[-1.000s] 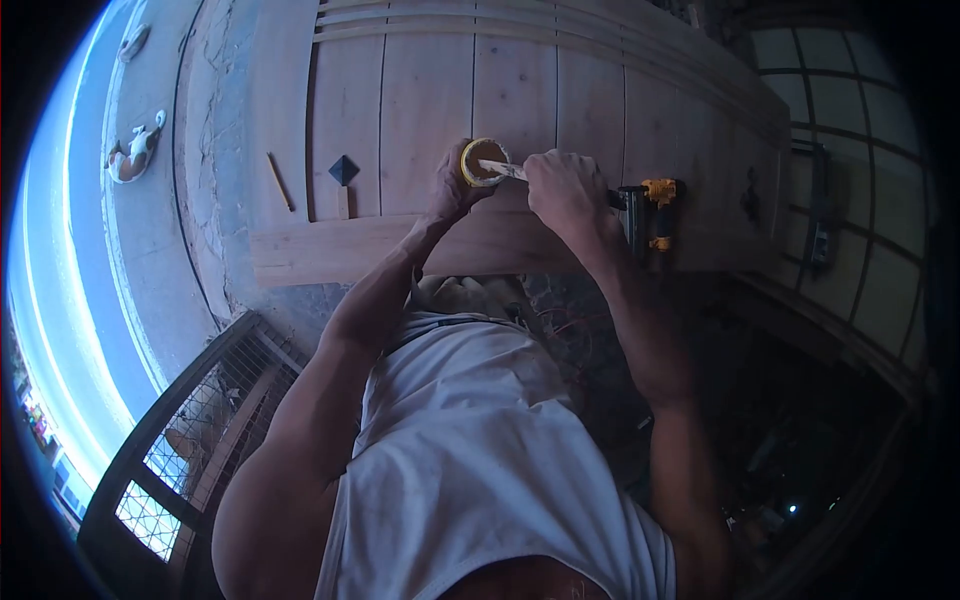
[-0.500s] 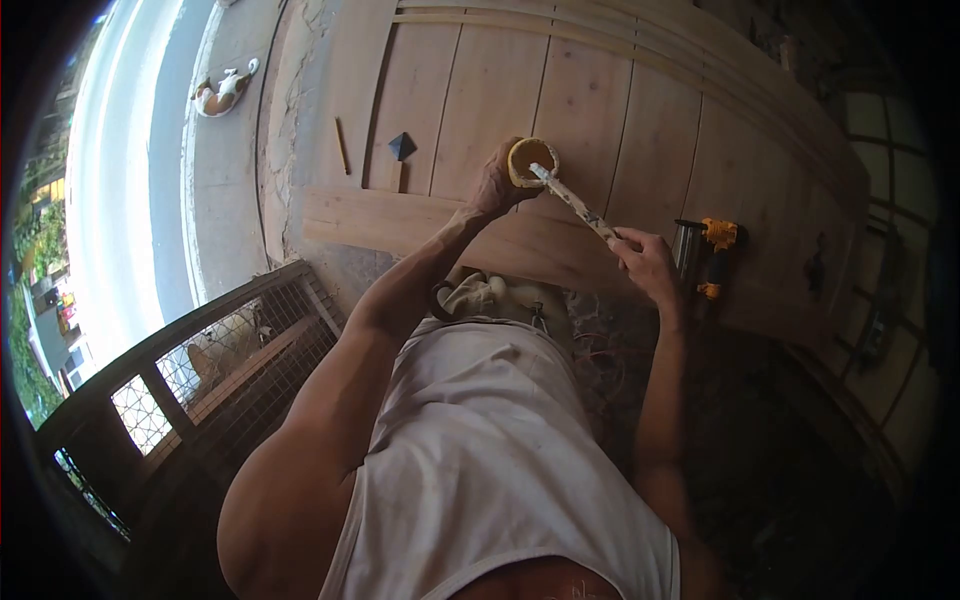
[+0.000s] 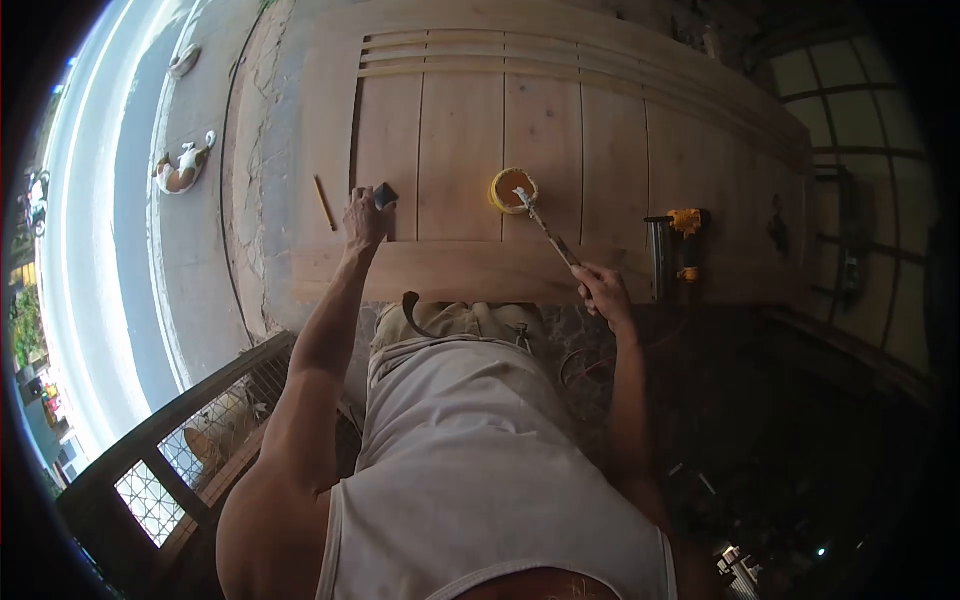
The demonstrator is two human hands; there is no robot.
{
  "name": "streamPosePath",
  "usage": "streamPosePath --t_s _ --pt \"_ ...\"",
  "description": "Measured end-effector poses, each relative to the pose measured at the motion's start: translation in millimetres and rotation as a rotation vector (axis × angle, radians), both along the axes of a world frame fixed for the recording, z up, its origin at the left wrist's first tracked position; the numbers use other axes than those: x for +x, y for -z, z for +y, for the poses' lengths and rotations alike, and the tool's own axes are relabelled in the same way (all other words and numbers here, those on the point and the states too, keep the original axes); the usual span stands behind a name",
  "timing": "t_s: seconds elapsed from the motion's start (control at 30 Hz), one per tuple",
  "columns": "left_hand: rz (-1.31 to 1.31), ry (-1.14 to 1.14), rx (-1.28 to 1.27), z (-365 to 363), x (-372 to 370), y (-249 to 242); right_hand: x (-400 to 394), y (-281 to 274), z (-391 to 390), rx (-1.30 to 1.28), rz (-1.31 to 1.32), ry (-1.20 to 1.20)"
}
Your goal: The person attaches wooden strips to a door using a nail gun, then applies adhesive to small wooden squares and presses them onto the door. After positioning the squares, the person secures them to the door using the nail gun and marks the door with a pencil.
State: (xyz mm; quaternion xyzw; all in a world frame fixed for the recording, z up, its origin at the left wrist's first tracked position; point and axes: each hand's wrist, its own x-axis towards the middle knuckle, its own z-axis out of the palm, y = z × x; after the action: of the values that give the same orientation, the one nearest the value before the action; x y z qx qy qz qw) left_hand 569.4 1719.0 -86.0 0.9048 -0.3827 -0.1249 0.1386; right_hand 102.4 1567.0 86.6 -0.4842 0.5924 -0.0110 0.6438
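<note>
My left hand (image 3: 365,216) is closed over a small tool with a dark, squarish head (image 3: 385,196). Its pale handle, visible earlier, is now covered by the hand. In my right hand (image 3: 604,292) is a stick crusted with whitish residue (image 3: 549,232), held by its lower end. The white-coated tip of the stick rests in a round yellow tub (image 3: 494,191). That tub stands upright on a wooden panel door (image 3: 460,140) with no hand on it, and its rim is caked with residue.
A pencil (image 3: 325,203) lies left of my left hand. A yellow-and-black power tool (image 3: 687,240) rests on the door at right. Beyond, a dog (image 3: 181,171) lies on the pavement. A framed mesh panel (image 3: 190,437) stands at lower left.
My left hand has let go of the tub and moved left onto the dark-headed tool. The tub stands on the door. My right hand still holds the stick in it. The view has shifted.
</note>
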Motion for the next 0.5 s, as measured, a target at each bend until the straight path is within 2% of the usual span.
streamPosePath --t_s 0.13,0.27,0.37,0.43,0.5 --pt "0.054 0.191 0.123 -4 28 1 15 4 37 -0.015 -0.031 0.151" --pt "0.067 0.274 0.065 -10 49 28 32 22 76 -0.138 -0.074 0.164" --pt "0.053 0.348 -0.014 -7 56 15 53 61 99 -0.177 -0.110 0.236" --pt "0.200 0.343 -0.219 -6 70 42 70 66 108 -0.234 -0.112 0.243" --pt "0.441 0.265 -0.322 -15 76 27 82 61 114 -0.282 -0.124 0.307"
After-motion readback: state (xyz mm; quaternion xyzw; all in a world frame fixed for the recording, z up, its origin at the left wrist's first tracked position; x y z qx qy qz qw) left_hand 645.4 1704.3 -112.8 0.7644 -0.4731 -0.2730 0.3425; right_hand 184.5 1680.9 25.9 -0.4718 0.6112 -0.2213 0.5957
